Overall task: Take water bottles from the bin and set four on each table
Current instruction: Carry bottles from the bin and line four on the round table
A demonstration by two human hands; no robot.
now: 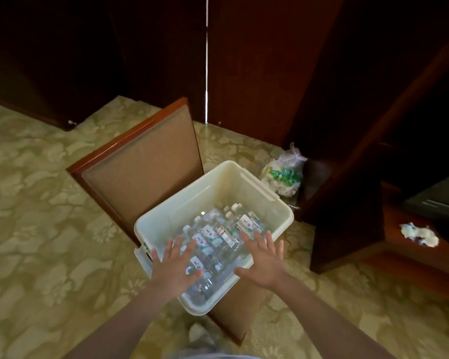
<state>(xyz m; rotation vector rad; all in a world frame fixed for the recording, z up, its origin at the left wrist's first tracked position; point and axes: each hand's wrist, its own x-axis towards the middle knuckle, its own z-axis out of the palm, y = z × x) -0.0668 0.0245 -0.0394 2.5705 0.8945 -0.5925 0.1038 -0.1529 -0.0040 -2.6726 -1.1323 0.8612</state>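
A cream plastic bin [218, 182] stands on a wooden chair seat in the middle of the head view. Several clear water bottles [219, 235] with white caps and white labels lie packed inside it. My left hand [175, 265] hovers over the bin's near left part, fingers spread and straight, holding nothing. My right hand [263, 257] is spread the same way over the near right rim, empty too. Whether either hand touches a bottle I cannot tell.
The chair [140, 161] with a padded back stands on patterned green carpet. Dark wooden doors and panels close off the back. A clear bag of green-capped items [283, 174] lies beside the bin. A dark wooden cabinet [347, 216] and a low shelf with crumpled paper [419, 234] are at right.
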